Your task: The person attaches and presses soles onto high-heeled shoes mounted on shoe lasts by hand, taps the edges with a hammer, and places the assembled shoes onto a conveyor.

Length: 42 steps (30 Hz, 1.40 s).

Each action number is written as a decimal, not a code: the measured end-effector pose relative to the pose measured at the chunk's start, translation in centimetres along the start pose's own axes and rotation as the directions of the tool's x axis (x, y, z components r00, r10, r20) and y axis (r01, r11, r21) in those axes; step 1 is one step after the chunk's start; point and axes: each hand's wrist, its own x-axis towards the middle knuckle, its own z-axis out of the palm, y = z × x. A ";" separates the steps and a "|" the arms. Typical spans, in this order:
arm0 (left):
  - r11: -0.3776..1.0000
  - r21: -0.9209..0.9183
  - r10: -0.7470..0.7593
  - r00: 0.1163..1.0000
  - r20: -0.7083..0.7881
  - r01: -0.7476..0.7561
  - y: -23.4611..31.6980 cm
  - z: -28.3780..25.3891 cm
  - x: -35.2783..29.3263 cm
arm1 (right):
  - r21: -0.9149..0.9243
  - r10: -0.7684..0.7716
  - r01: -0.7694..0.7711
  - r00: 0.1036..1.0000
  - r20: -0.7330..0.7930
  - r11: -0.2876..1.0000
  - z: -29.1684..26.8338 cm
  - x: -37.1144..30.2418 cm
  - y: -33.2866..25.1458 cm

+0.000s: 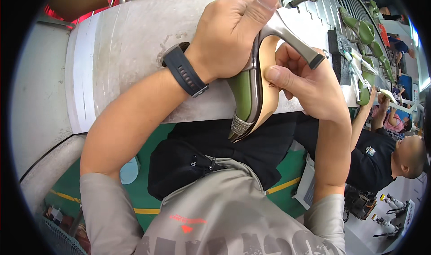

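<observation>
A green high-heeled shoe (244, 95) is tilted on its side above the near edge of the worktable, with its tan sole facing right and its glittering toe strap pointing down towards me. My left hand (226, 37), a black watch on its wrist, is closed round the heel end. The silvery heel sticks out to the right and ends in a black tip. At the sole's middle, my right hand (310, 82) has its thumb pressed on the tan surface beside a small dark mark. Its other fingers are curled, and what they pinch, if anything, is hidden.
The pale, stained worktable (130, 53) spreads under my hands. Metal rollers with more green shoes (359, 28) run along the far right. Syringe-like tubes (359, 69) lie by a dark block (340, 53). A co-worker (381, 161) in black sits close on my right.
</observation>
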 end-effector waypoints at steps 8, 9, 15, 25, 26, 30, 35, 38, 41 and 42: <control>0.967 0.247 0.065 0.998 0.007 -0.065 4.1 0.3 0.3 | -0.015 -0.012 0.011 1.000 -0.020 1.000 0.4 0.2 -0.2; 0.966 0.249 0.066 0.998 0.001 -0.065 3.3 0.2 0.2 | -0.015 -0.016 0.016 0.999 -0.031 1.000 0.6 0.2 -0.2; 0.977 0.136 0.167 0.986 -0.018 -0.163 0.8 0.0 0.3 | -0.005 -0.010 0.010 0.998 -0.059 1.000 0.9 0.2 -0.2; 0.975 0.222 -0.049 0.990 0.131 0.019 3.9 -1.7 0.8 | 0.005 -0.128 0.135 0.952 -0.278 0.991 1.8 2.8 0.5; 0.950 0.183 -0.277 0.955 0.107 0.255 4.8 -1.6 0.7 | -0.070 -0.200 0.188 0.920 -0.336 0.980 1.8 3.5 0.5; 0.937 0.348 -0.028 0.999 -0.041 0.040 2.0 -4.0 -1.2 | -0.311 -0.237 0.173 0.954 -0.183 0.934 1.2 3.9 -1.4; 0.787 0.616 0.039 0.999 0.016 -0.041 6.4 -4.7 -9.0 | -0.575 -0.426 0.362 0.904 0.025 0.734 1.8 -2.5 -0.4; 0.664 0.722 0.101 0.981 0.168 -0.192 6.8 -4.4 -10.9 | -0.763 -0.559 0.351 0.829 -0.017 0.543 3.7 -4.5 0.3; 0.595 0.768 0.129 0.971 0.201 -0.238 6.4 -3.1 -11.8 | -0.857 -0.667 0.253 0.733 -0.133 0.449 3.5 -3.7 2.5; 0.572 0.787 0.118 0.973 0.198 -0.230 6.4 -2.5 -11.7 | -0.891 -0.711 0.239 0.693 -0.122 0.387 3.4 -3.0 3.0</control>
